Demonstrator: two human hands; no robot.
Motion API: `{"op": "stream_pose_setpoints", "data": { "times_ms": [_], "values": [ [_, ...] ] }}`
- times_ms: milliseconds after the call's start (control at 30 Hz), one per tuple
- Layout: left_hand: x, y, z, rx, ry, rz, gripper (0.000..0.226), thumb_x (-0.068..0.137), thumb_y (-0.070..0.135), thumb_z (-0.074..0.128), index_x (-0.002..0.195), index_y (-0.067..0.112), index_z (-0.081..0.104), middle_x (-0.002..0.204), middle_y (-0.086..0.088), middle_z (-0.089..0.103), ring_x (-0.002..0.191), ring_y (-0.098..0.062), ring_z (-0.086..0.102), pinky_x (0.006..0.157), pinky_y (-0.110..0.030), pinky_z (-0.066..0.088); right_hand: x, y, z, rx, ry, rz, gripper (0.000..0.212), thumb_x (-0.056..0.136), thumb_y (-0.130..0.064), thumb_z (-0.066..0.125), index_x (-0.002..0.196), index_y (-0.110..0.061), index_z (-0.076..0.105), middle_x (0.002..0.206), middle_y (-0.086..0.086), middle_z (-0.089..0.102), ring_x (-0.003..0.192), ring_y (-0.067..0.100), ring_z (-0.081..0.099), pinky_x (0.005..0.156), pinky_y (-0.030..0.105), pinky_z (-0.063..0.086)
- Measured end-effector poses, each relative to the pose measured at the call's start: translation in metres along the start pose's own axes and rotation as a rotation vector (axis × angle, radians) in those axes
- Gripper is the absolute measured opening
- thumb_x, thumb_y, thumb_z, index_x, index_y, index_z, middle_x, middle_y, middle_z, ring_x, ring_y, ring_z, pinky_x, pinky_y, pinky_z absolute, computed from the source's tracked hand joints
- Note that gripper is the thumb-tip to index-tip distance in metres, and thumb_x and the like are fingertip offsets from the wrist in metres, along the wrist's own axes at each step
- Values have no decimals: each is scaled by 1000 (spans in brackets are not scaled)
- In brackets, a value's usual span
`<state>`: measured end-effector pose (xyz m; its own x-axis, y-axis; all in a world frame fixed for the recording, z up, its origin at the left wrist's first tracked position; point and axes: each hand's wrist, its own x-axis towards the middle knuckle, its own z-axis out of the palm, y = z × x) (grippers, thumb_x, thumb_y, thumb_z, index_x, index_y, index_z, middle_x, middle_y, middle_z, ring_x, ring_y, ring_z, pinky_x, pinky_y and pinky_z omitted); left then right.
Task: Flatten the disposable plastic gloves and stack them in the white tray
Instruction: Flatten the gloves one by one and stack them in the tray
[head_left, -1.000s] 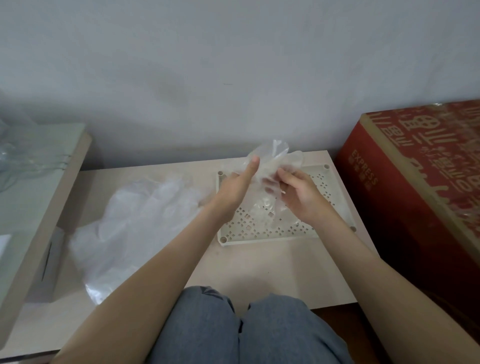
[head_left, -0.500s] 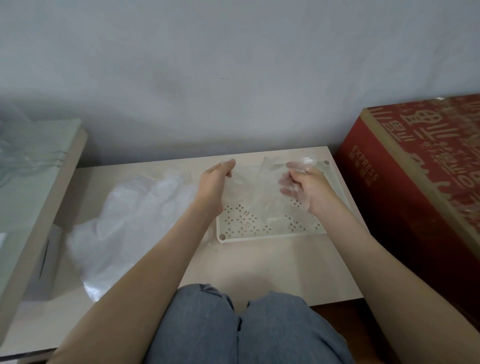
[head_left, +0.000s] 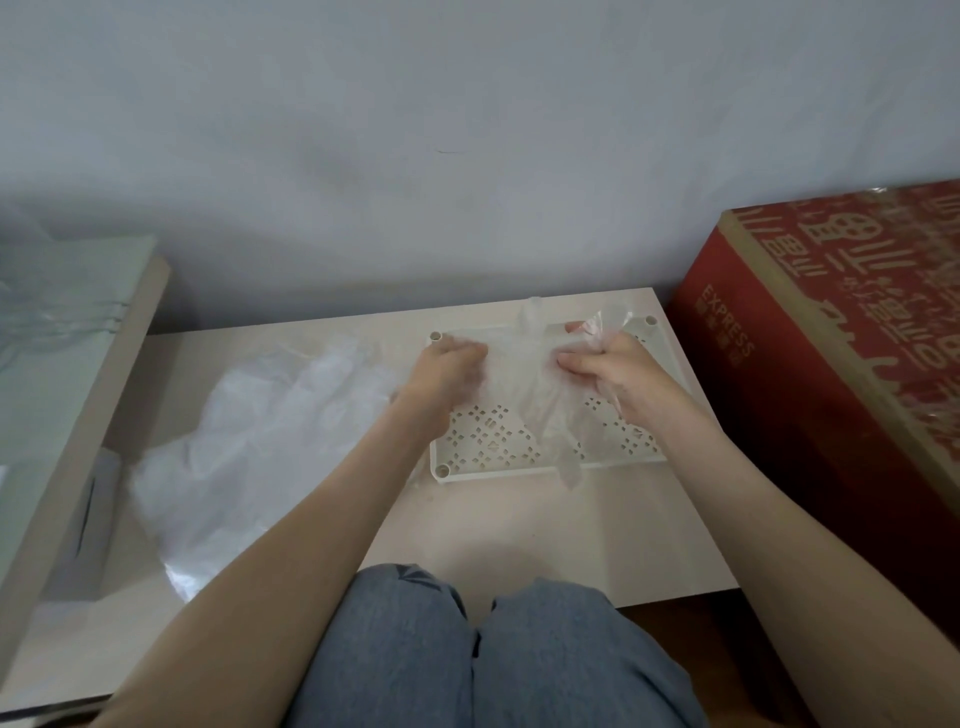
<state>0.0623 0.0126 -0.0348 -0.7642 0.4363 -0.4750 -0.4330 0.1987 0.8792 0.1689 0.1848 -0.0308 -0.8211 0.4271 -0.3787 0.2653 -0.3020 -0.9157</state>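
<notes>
Low beige table: clear glove held spread over white tray, sides clenched in left hand and right hand.

Two hands in play, left hand and right hand, with one glove between them. One white tray beneath. Left of the left hand, one heap of gloves, too tangled to count. Right of the right hand, one red box.

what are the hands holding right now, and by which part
One clear plastic glove, stretched over the white tray: the left hand grips its left edge, the right hand bunches its right edge.
</notes>
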Motion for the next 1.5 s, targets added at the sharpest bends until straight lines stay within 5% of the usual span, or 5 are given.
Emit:
{"op": "stream_pose_setpoints", "data": {
  "times_ms": [267,500,1033,1333,1500],
  "values": [
    [-8,3,-7,-138,-28,7,46,81,-15,32,104,13,61,95,-5,59,56,-16,46,48,-23,41,-3,-1,-11,-103,39,32,34,89,1,61,122,-3,57,100,13,65,84,21,68,54,32,56],
    [-7,2,0,-65,26,48,9,94,20,58,86,17,61,79,-3,60,57,-13,49,48,-22,39,-2,-2,-17,-284,-173,116,38,70,-46,78,102,-25,73,104,5,73,102,23,64,92,37,44],
    [-12,-3,-6,400,63,365,18,96,9,46,102,19,59,71,6,67,45,-8,52,45,-20,40,19,-5,1,-175,138,-134,11,92,-8,60,80,-7,62,66,5,64,52,13,59,52,25,51],
    [-5,-5,-8,396,41,113,32,89,32,61,92,0,59,71,-6,70,46,-18,52,44,-23,43,20,-8,-4,-165,-39,-112,9,93,-20,61,94,-10,60,81,6,70,72,17,68,60,25,52],
    [0,-5,-5,338,56,220,17,92,21,56,90,4,53,59,4,66,38,-12,39,39,-19,34,21,2,-17,-502,-237,116,47,84,-27,71,127,-20,52,110,5,69,102,16,65,86,21,48]
  ]
}}
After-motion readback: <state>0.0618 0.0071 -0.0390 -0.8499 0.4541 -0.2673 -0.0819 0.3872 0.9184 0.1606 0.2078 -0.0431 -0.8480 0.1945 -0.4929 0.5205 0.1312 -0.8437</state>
